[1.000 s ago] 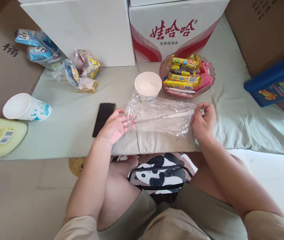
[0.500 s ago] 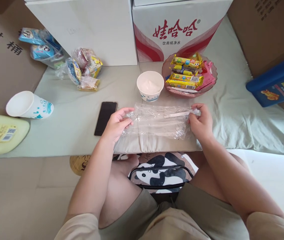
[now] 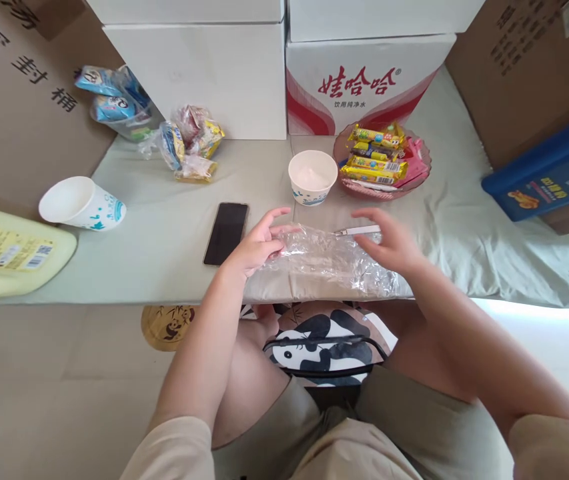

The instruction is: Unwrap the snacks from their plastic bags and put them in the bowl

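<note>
A crinkled sheet of clear plastic wrap (image 3: 331, 263) lies near the table's front edge. At its left end is my left hand (image 3: 261, 245), fingers apart, the index finger lifted and the lower fingers touching the film. My right hand (image 3: 389, 241), slightly blurred, hovers over the film's right end with thumb and fingers spread. Between its thumb and fingertips shows a slim white tool (image 3: 360, 231) with a thin tip, apparently lying on or beside the film; its exact kind is unclear. Just beyond stands a paper bowl (image 3: 313, 177) with pale contents.
A pink glass bowl (image 3: 384, 193) of wrapped snacks stands right of the paper bowl. To the left are a phone (image 3: 226, 233), snack packets (image 3: 191, 143), a tipped paper cup (image 3: 83, 203) and a yellowish jug (image 3: 19, 253). Boxes (image 3: 364, 87) line the back; a blue package (image 3: 539, 173) sits right.
My right hand has let go of the wrap and the white tool and opened. The wrap has settled lower, toward the table's front edge. My left fingers have spread from their pinch.
</note>
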Available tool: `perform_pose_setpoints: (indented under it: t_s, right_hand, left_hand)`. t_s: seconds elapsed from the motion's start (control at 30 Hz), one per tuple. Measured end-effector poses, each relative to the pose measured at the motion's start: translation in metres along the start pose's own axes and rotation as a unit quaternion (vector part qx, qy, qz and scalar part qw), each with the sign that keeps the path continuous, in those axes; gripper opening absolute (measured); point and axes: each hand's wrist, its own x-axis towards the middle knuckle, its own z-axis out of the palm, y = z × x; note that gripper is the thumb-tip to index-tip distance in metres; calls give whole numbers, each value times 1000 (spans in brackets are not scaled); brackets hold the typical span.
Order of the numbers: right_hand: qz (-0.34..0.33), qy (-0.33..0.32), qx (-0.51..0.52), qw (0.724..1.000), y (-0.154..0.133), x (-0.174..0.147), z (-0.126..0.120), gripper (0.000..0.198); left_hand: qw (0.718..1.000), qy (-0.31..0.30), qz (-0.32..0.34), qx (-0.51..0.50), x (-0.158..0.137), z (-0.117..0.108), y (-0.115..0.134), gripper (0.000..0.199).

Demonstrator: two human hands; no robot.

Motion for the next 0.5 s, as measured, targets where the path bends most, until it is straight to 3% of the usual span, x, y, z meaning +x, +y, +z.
perform_pose_setpoints:
  t_s: [0.07, 0.17, 0.27, 0.37, 0.5]
  right_hand:
    - [-20, -117, 57, 991, -9, 19, 7, 51]
    - [-43, -262, 121, 957, -21, 46, 17, 65]
    - [-59, -380, 123, 915, -35, 63, 24, 41]
    - [-40, -448, 117, 885, -50, 62, 25, 2]
    - [71, -458, 220, 858, -62, 39, 21, 10]
  left_hand:
    - [999, -41, -3, -2, -4, 3, 3, 75]
    - [996, -91, -9, -17, -12, 4, 8, 70]
    - [992, -118, -7, -41, -18, 1, 12, 70]
    - [994, -98, -4, -56, -18, -6, 11, 71]
    - [991, 10, 20, -131, -3, -9, 6, 71]
